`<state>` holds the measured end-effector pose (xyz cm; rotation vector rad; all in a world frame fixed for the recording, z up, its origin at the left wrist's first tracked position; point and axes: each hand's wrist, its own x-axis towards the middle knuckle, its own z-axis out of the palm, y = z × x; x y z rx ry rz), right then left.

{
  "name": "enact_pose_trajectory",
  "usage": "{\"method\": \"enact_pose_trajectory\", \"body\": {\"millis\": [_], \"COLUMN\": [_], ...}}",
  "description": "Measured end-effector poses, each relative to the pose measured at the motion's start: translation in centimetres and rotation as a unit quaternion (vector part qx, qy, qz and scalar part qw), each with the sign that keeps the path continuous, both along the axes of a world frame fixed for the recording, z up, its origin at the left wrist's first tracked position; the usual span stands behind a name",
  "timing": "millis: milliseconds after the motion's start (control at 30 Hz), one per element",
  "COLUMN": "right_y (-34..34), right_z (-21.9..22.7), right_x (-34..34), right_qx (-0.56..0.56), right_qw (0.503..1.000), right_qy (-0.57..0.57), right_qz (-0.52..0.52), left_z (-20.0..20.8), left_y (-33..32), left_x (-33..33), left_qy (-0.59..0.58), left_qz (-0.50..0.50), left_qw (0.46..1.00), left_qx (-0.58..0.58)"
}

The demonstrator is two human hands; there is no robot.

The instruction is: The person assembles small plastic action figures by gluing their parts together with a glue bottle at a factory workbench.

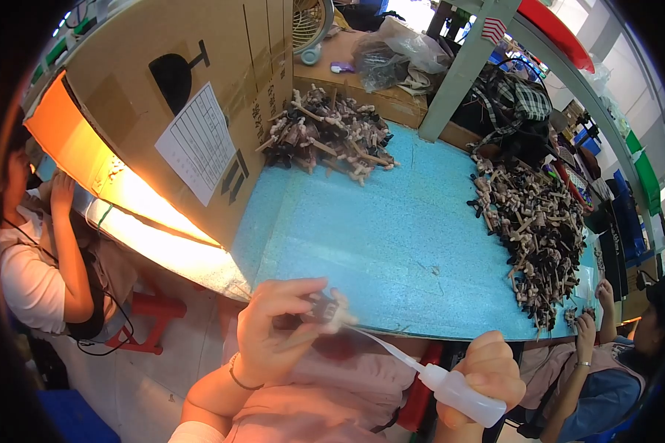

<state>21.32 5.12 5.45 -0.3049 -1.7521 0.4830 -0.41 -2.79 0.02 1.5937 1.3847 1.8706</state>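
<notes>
Just off the table's near edge, my left hand [277,325] pinches a small pale and dark figurine [331,311], partly blurred, between thumb and fingers. My right hand [484,376] is wrapped round a white squeeze bottle [465,397] at the lower right. The bottle lies tilted in the grip, and its long thin nozzle [388,347] points up and left, with the tip at or very near the figurine. Whether tip and figurine touch, I cannot tell.
On the blue tabletop [355,236], one heap of similar figurines [329,136] lies at the back and a larger heap [536,236] along the right. A tall cardboard box [199,96] walls off the left. A green-grey post [462,70] rises behind. Co-workers sit at both sides.
</notes>
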Motion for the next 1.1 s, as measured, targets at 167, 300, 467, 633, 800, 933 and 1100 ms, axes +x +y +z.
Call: {"method": "enact_pose_trajectory", "body": {"millis": [167, 300, 467, 633, 800, 933, 1100], "right_y": [0.0, -0.1, 0.1, 0.2, 0.2, 0.3, 0.3], "right_z": [0.5, -0.3, 0.1, 0.5, 0.5, -0.5, 0.0], "right_x": [-0.5, 0.3, -0.4, -0.6, -0.5, 0.2, -0.7], "right_qx": [0.009, 0.008, 0.009, 0.029, 0.02, -0.015, -0.045], "right_qw": [1.0, 1.0, 1.0, 0.999, 1.0, 0.999, 0.997], "right_qy": [-0.018, 0.006, 0.005, -0.017, -0.01, -0.006, -0.007], "right_qz": [-0.002, 0.001, 0.008, 0.007, 0.01, -0.034, -0.056], "left_z": [0.2, 0.3, 0.4, 0.3, 0.4, 0.4, 0.3], "left_y": [0.1, 0.1, 0.1, 0.0, 0.1, 0.2, -0.1], "left_x": [0.1, 0.2, 0.2, 0.1, 0.3, 0.1, 0.0], "left_qy": [-0.006, -0.025, -0.036, -0.037, -0.075, -0.077, -0.088], "left_qz": [-0.003, -0.005, -0.01, -0.014, -0.03, -0.037, -0.04], "left_qw": [1.0, 1.0, 0.999, 0.999, 0.997, 0.996, 0.995], "left_qx": [0.008, 0.01, 0.002, -0.005, -0.008, -0.013, -0.017]}}
